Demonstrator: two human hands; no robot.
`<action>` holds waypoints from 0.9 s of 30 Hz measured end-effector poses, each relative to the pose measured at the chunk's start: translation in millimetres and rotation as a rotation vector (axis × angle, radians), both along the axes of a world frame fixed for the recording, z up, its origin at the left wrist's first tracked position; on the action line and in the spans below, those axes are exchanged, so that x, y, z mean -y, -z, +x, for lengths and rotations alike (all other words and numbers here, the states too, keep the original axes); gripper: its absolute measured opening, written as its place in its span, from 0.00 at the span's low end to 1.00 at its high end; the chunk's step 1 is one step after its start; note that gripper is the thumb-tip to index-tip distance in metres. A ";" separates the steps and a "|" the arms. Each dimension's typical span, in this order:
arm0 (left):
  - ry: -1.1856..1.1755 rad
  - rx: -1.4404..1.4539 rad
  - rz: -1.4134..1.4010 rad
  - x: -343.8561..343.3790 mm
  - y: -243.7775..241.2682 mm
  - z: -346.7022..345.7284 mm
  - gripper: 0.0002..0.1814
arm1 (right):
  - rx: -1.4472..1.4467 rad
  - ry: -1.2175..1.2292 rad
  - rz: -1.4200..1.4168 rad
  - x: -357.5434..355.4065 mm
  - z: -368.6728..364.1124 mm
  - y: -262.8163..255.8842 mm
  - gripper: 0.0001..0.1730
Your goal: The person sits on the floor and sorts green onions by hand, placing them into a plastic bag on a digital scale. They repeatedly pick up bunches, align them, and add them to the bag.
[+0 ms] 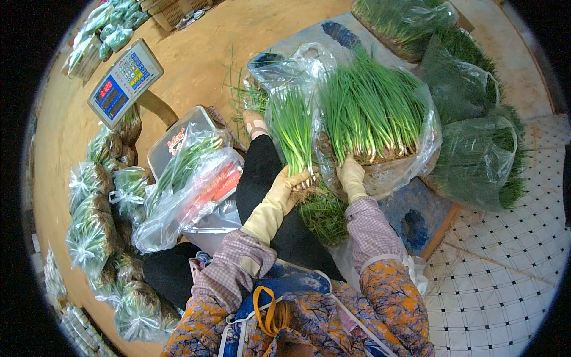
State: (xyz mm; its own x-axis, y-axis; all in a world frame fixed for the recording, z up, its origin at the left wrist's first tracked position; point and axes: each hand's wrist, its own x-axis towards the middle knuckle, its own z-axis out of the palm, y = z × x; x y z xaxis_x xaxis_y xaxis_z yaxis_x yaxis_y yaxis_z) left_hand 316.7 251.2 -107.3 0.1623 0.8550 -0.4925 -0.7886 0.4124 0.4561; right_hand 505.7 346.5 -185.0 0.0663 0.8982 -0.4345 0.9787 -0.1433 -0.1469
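Cream rubber gloves cover both hands. My left hand [285,189] grips a small bunch of green onions [292,134] near its white, rooted ends, leaves pointing away from me. My right hand [351,175] is at the near left corner of a larger pile of green onions [379,107], its fingers around the base of some stalks. That pile lies with soil on its roots in an open clear plastic bag [397,174]. Left of my left hand, a bagged bunch of green onions [178,178] rests on the platform of a digital scale [163,145], whose display [107,96] is lit.
Filled bags of green onions [91,214] line the floor at left. More large bags of greens [473,156] stand at right beside a blue board [412,214]. Loose trimmings [323,218] lie between my legs. A wicker basket [178,13] is at the far left.
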 end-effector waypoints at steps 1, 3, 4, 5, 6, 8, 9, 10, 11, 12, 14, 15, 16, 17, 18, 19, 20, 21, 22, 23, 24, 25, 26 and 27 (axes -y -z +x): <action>0.002 -0.021 -0.021 -1.5 0.9 1.1 0.19 | -0.019 0.053 0.014 -0.3 -1.5 1.5 0.30; 0.011 -0.060 -0.063 -5.5 1.4 4.8 0.18 | -0.436 0.381 -0.053 -1.7 7.2 6.2 0.25; 0.000 -0.066 -0.059 -7.7 3.4 7.5 0.18 | -0.761 0.591 -0.140 -5.8 17.4 11.2 0.24; 0.008 -0.076 -0.059 -8.6 5.1 9.6 0.18 | -1.087 0.801 -0.226 -9.1 30.1 15.1 0.22; 0.016 -0.086 -0.059 -9.8 6.0 12.3 0.18 | -1.473 0.813 -0.313 -8.0 42.8 11.5 0.16; 0.005 -0.115 -0.095 -9.8 -4.1 14.6 0.18 | -1.556 0.854 -0.192 10.5 15.9 -49.1 0.14; 0.030 -0.154 -0.075 -8.6 3.0 14.9 0.17 | -1.601 0.870 -0.125 19.7 5.9 -73.3 0.13; 0.058 -0.195 -0.054 -8.8 13.8 15.7 0.17 | -1.590 0.744 -0.106 24.5 1.7 -79.1 0.14; 0.084 -0.237 -0.034 -7.7 24.5 15.9 0.16 | -1.491 0.677 -0.025 34.0 -2.8 -86.7 0.14; 0.123 -0.291 0.006 -8.2 21.6 16.2 0.15 | -1.231 0.536 -0.018 44.7 -12.6 -109.6 0.15; 0.110 -0.213 0.020 -7.4 19.5 23.6 0.17 | -0.876 0.166 0.125 69.7 -28.9 -113.6 0.18; 0.045 -0.163 0.010 -6.1 11.5 27.8 0.18 | -0.774 -0.061 0.254 81.6 -36.8 -102.9 0.20; 0.145 -0.140 0.061 -3.3 14.2 19.0 0.19 | -0.718 -0.239 0.431 91.0 -47.4 -105.4 0.20; 0.111 -0.119 0.044 -0.7 16.2 17.4 0.19 | -0.655 -0.414 0.607 98.3 -55.1 -108.2 0.21; 0.080 -0.093 0.029 1.5 15.0 17.5 0.20 | -0.624 -0.490 0.669 102.7 -57.7 -108.9 0.20; 0.050 -0.068 0.013 3.9 13.8 17.3 0.20 | -0.660 -0.498 0.649 104.7 -58.0 -111.4 0.21; 0.035 -0.002 0.035 6.9 12.7 15.6 0.18 | -0.695 -0.505 0.629 106.5 -58.1 -115.2 0.21; 0.054 0.007 0.045 8.8 13.4 13.1 0.18 | -0.728 -0.511 0.610 108.0 -58.3 -121.1 0.22; 0.073 0.015 0.055 10.5 14.1 9.9 0.18 | -0.737 -0.524 0.633 107.6 -55.9 -126.2 0.21; 0.091 0.023 0.064 11.9 14.7 8.0 0.18 | -0.891 -0.321 0.483 107.1 -53.4 -130.4 0.20; 0.052 0.039 0.070 15.2 12.4 9.8 0.19 | -1.030 -0.114 0.325 107.0 -49.3 -133.9 0.20; 0.049 0.032 0.086 16.2 10.1 11.3 0.20 | -1.157 0.097 0.160 106.0 -45.3 -136.7 0.19; 0.045 0.024 0.102 16.6 7.9 12.8 0.21 | -1.118 0.097 0.255 99.1 -41.5 -128.6 0.17; 0.045 0.016 0.115 17.5 6.8 14.6 0.22 | -1.096 0.222 0.201 96.1 -42.4 -131.6 0.17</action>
